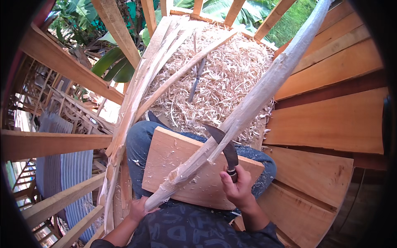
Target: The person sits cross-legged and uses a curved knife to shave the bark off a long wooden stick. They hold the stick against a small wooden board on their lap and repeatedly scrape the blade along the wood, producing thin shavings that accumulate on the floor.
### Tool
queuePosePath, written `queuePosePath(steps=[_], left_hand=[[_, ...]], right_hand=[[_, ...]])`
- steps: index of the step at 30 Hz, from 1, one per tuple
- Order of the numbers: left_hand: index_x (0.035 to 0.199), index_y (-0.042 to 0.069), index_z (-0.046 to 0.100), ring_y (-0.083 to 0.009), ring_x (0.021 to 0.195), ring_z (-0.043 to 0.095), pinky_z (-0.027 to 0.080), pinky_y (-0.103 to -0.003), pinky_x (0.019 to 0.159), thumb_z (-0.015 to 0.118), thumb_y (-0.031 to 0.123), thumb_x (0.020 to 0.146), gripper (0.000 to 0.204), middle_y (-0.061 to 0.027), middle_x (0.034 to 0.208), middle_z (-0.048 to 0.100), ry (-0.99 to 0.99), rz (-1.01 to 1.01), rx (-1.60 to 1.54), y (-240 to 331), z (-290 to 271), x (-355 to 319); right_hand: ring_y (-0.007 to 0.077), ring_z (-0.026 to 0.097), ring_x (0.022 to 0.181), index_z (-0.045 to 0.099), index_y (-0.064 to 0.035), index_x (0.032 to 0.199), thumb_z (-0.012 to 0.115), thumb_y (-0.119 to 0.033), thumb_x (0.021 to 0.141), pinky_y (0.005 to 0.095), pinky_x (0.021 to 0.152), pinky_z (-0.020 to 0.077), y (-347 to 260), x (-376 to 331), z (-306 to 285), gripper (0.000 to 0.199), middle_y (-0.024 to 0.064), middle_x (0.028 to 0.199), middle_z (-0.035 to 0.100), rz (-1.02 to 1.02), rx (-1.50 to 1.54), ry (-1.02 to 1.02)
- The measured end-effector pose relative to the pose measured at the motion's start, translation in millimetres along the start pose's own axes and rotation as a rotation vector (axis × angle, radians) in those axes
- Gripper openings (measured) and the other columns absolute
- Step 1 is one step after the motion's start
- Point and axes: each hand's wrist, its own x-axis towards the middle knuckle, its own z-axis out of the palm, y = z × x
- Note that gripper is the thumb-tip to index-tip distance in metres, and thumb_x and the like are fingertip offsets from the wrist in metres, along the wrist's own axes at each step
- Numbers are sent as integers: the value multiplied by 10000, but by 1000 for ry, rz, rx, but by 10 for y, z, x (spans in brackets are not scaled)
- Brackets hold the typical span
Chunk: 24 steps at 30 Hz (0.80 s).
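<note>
Left hand: We see it grasping the near end of the pale pole; some of its fingers are hidden from us.
Right hand: We see it clenched round the handle of the curved knife.
Pole: It slants from the left hand over the lap board, passes left of the right hand and reaches far ahead to the right.
Blade: It arcs forward and leftward from the right hand, across the pole; we cannot tell whether its edge bites.
Split sliver: It stands partly off the pole, just ahead and left of the right hand; we judge it could tear deeper if the grain runs inward.
Roll: With the pole's far length unheld by either hand, we think it could twist under an uneven push.
Slip: A knot or sudden give could send the blade toward the trousers ahead of the left hand.
</note>
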Motion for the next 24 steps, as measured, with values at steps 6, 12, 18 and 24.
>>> queuePosePath(steps=[6, 12, 18, 24], left_hand=[[827, 54, 537, -259, 574, 641, 509, -329, 524, 838, 345, 580, 487, -94, 667, 619, 18, 25, -17, 12, 81, -69], [823, 48, 534, -259, 563, 639, 508, -325, 515, 836, 357, 582, 494, -94, 659, 619, 18, 30, 3, 24, 56, -35], [817, 45, 538, -258, 562, 640, 509, -325, 512, 828, 380, 588, 499, -97, 666, 625, 39, 46, -4, -22, 53, -34], [830, 41, 548, -259, 566, 642, 510, -328, 512, 827, 406, 578, 524, -95, 665, 626, 53, 46, 5, -62, 56, -38]], right_hand=[[121, 546, 485, 532, -12, 828, 630, -109, 838, 257, 460, 399, -6, -43, 61, 138, 50, 556, 530, -81, -64, 100], [112, 530, 478, 528, -12, 836, 625, -106, 843, 250, 451, 388, 87, -10, 160, 136, 38, 563, 519, -149, -109, 177], [70, 374, 389, 462, -41, 836, 574, -173, 886, 223, 358, 292, -40, -84, 81, 180, 3, 541, 409, 270, 752, -146], [56, 267, 338, 401, -72, 860, 572, -250, 894, 220, 302, 221, -305, -86, -4, 249, -5, 523, 300, 454, 1270, -371]])
